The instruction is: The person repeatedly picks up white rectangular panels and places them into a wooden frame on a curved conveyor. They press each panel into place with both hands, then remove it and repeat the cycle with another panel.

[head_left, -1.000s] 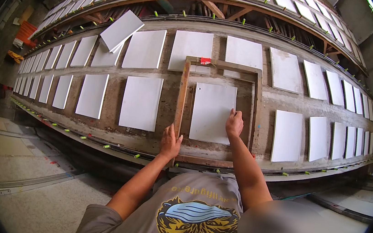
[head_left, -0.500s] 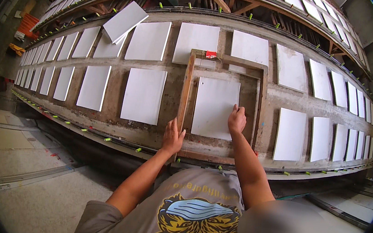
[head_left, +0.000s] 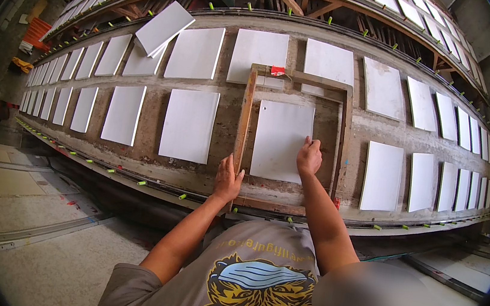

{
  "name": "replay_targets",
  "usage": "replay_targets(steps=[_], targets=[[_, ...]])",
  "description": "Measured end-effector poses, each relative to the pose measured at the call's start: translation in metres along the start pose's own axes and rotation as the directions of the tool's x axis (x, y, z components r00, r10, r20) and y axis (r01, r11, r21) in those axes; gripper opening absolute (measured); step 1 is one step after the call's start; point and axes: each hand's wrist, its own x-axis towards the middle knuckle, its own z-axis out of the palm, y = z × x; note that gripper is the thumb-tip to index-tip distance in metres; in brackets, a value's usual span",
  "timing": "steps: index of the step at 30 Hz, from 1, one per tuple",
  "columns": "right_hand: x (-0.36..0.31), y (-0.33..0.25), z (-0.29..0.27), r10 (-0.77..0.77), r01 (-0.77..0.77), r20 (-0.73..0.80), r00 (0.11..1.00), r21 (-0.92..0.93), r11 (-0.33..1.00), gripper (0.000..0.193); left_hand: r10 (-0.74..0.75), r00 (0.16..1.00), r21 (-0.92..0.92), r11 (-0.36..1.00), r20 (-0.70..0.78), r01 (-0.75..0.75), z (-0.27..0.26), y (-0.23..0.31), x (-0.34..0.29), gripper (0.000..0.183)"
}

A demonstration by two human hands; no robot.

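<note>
A white rectangular panel lies flat on the long table, inside a wooden frame. It has a small dark spot near its far left corner. My right hand is closed at the panel's right edge, thumb and forefinger pinching it. My left hand rests on the near end of the frame's left rail, fingers stretched out and thumb apart. Red tape marks the frame's far rail. That far rail overlaps the near ends of two white panels in the back row.
Two rows of white panels run along the table, such as one to the left and one to the right. A tilted panel overlaps another at the back left. Green pegs line both table edges. A second table stands beyond.
The panel inside the frame has shifted slightly left, with my right hand moving along with it. My left hand and the frame have stayed in place.
</note>
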Motion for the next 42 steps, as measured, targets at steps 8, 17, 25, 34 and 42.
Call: replay_targets(steps=[8,17,25,34,42], targets=[[-0.010,-0.005,-0.001,-0.036,0.039,-0.058,0.998,0.056,0.998,0.039,0.007,1.000,-0.010,1.000,-0.003,-0.007,0.001,-0.003,0.001,0.076],[-0.015,-0.004,-0.005,-0.294,0.276,-0.109,0.950,-0.150,0.949,0.057,-0.020,1.000,-0.001,1.000,0.014,0.020,0.000,-0.001,0.000,0.076],[-0.010,-0.064,0.007,-0.674,0.719,0.252,0.695,-0.265,0.642,0.091,-0.009,1.000,0.002,1.000,0.009,0.009,-0.004,0.002,0.000,0.076],[0.045,-0.105,0.013,-0.550,0.789,0.574,0.607,-0.348,0.507,0.131,-0.013,1.000,-0.037,0.999,0.000,0.013,-0.003,0.004,0.000,0.075],[0.053,-0.098,0.020,-0.590,0.805,0.559,0.583,-0.303,0.510,0.133,-0.064,0.998,-0.047,0.997,0.029,0.065,-0.006,0.008,-0.003,0.075]])
